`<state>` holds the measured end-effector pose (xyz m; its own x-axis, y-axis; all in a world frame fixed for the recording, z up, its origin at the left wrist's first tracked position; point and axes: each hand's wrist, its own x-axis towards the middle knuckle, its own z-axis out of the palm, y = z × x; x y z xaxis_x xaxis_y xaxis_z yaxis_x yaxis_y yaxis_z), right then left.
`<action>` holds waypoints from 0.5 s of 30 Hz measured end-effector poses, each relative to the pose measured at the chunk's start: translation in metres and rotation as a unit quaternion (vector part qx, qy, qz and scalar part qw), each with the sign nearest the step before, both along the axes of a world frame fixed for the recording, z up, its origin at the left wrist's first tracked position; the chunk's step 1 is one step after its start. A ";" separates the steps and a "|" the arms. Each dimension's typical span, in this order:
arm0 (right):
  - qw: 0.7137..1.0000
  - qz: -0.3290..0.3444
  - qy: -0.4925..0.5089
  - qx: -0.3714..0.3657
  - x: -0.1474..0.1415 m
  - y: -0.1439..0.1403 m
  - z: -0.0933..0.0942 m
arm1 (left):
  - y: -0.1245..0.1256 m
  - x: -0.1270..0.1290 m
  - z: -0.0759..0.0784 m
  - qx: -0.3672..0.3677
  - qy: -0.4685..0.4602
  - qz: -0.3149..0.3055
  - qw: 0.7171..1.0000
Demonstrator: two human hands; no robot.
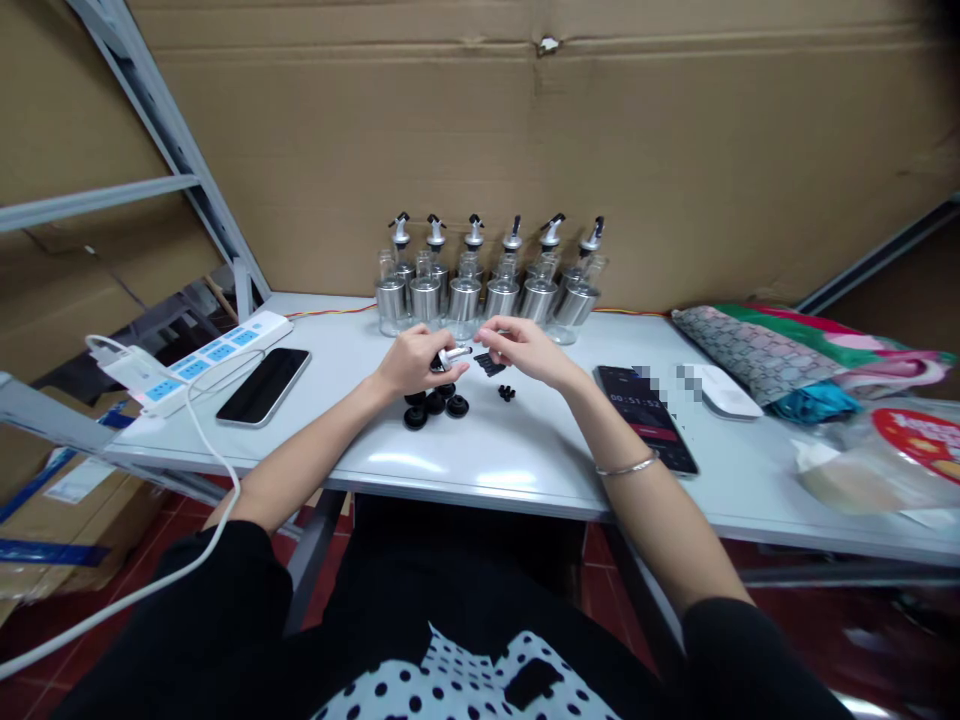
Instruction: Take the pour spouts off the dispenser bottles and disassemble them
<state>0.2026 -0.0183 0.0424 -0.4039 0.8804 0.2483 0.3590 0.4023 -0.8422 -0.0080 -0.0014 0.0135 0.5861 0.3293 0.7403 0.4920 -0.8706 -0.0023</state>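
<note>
Cardboard sheets wall off the back of a pale grey desk (525,470), and a row of six glass oil bottles (487,290) with metal sleeves and pour spouts stands against them. Seated close in, the person has both hands raised just above the desk in front of that row.

Her left hand (412,362) has its fingers (435,362) closed round a small metal spout (452,355), its silver tip pointing toward the other hand. Her right hand (525,350) hovers just beside it, thumb and forefinger pinched together, seemingly on a tiny dark piece, though I can't make out what it is. Beneath the left hand lies a cluster of black round stoppers (433,405); two smaller black bits (507,392) sit a little to the right, and a flat black piece (489,364) lies under the right hand.

What worries me is how small these parts are. A pinch that loosens could drop the piece among the stoppers, or let it roll off the near edge onto the red floor. The bottles stand near behind the hands, so a careless backward move could knock one into its neighbours. The right forearm also lies along a phone (649,418) with a lit screen; a second dark phone (264,385) rests left, beside a power strip (202,360) whose white cable (210,470) trails over the desk's edge by her left arm, easy to snag.
</note>
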 end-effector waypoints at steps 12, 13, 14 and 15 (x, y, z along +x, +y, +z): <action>0.989 0.099 0.074 -0.082 -0.014 0.001 -0.013 | -0.001 0.004 -0.002 0.034 0.013 -0.034 0.999; 0.989 0.096 0.077 -0.079 -0.015 0.002 -0.014 | -0.001 0.004 -0.002 0.039 0.020 -0.034 0.998; 0.989 0.095 0.083 -0.075 -0.016 0.002 -0.016 | -0.001 0.004 -0.001 0.043 0.025 -0.031 0.998; 0.989 0.094 0.089 -0.070 -0.017 0.002 -0.017 | -0.002 0.004 -0.001 0.045 0.028 -0.026 0.998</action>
